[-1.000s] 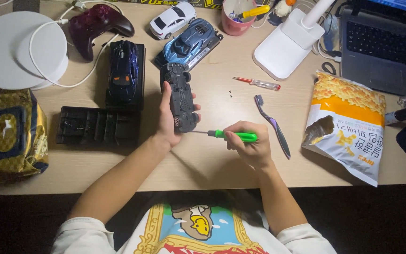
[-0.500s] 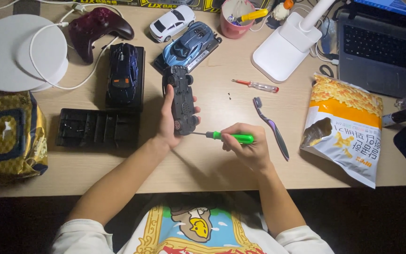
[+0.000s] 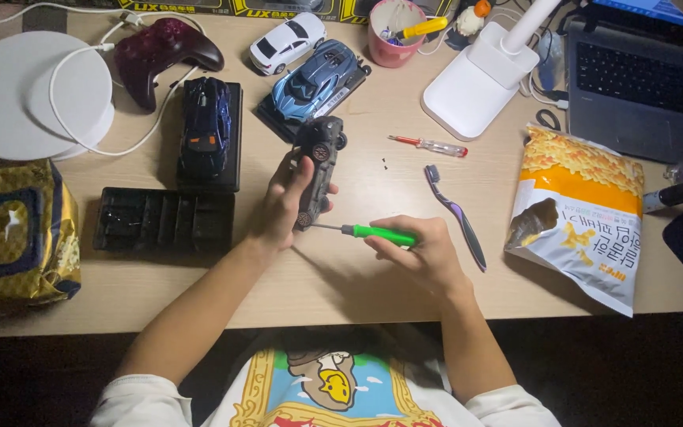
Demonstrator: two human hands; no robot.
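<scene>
My left hand (image 3: 282, 204) grips a dark toy car (image 3: 317, 164), held on edge above the wooden desk (image 3: 373, 277) with its underside turned to the right. A green-handled screwdriver (image 3: 373, 232) is in my right hand (image 3: 420, 251), and its metal tip touches the lower end of the car. The two hands sit close together near the desk's front middle.
A black tray (image 3: 164, 220) lies left of my hands, with a dark blue model car (image 3: 205, 126) on a stand behind it. A purple toothbrush (image 3: 456, 213), a small red screwdriver (image 3: 430, 145), a snack bag (image 3: 583, 213), a lamp base (image 3: 476, 79) and a laptop (image 3: 642, 87) lie to the right.
The toy car has been tipped from lying flat in my left hand onto its edge. The screwdriver stays at the car's lower end.
</scene>
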